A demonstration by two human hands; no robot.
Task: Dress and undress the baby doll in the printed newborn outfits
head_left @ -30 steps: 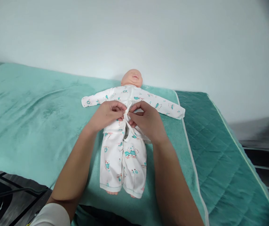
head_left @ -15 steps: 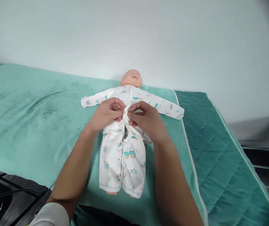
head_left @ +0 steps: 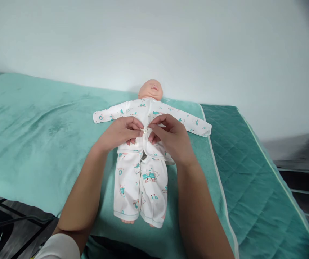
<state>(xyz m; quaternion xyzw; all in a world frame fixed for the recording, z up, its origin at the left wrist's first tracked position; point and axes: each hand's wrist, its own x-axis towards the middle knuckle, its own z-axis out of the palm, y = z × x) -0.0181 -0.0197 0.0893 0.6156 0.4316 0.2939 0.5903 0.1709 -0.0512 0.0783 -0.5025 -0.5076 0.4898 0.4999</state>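
Note:
A baby doll (head_left: 151,89) lies on its back, head toward the wall, arms spread. It wears a white printed jacket (head_left: 137,105) and matching trousers (head_left: 127,180). A small white button (head_left: 145,131) shows at the middle of the jacket front, between my fingers. My left hand (head_left: 123,132) pinches the jacket's front edge just left of the button. From the other side, my right hand (head_left: 170,135) pinches the cloth close to the button, its fingers curled. Below my hands the two front flaps part slightly at the hem.
Under the doll is a light green blanket (head_left: 41,144), with a darker quilted cover (head_left: 241,172) to the right. A pale wall (head_left: 116,39) rises behind. Black metal bars (head_left: 32,237) show at the lower left.
The jacket front, bunched and lifted between my fingers before, now lies flatter with the button facing up. My left hand has dropped slightly, and the flaps are closer together at the hem.

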